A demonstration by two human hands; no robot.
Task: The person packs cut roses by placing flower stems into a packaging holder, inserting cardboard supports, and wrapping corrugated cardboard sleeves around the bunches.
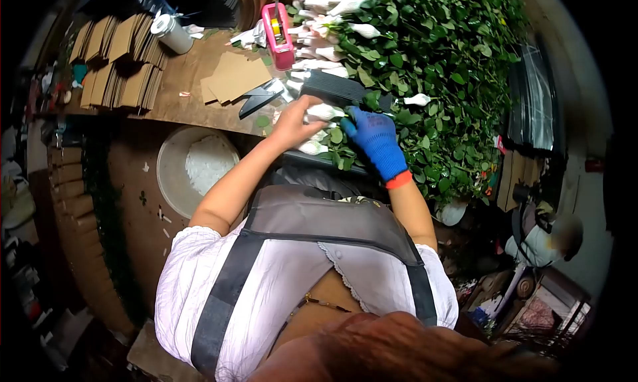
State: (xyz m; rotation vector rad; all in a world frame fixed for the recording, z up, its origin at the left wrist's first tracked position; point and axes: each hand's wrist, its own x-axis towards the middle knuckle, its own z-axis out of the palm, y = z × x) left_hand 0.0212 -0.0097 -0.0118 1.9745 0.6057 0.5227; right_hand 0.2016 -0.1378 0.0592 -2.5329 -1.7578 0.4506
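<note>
Near side of the black ribbed block (333, 85), a white net-sleeved flower bud (323, 112) is held between thumb and fingers of the left hand (292, 123), blue-gloved right hand's (370, 129) grip can't be told; bud positioning judged underway, steady support called for next.

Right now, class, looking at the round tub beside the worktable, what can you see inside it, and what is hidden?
Inside the tub lie white scraps, their material unclear. They cover part of the bottom, so whatever is beneath cannot be seen.
</note>
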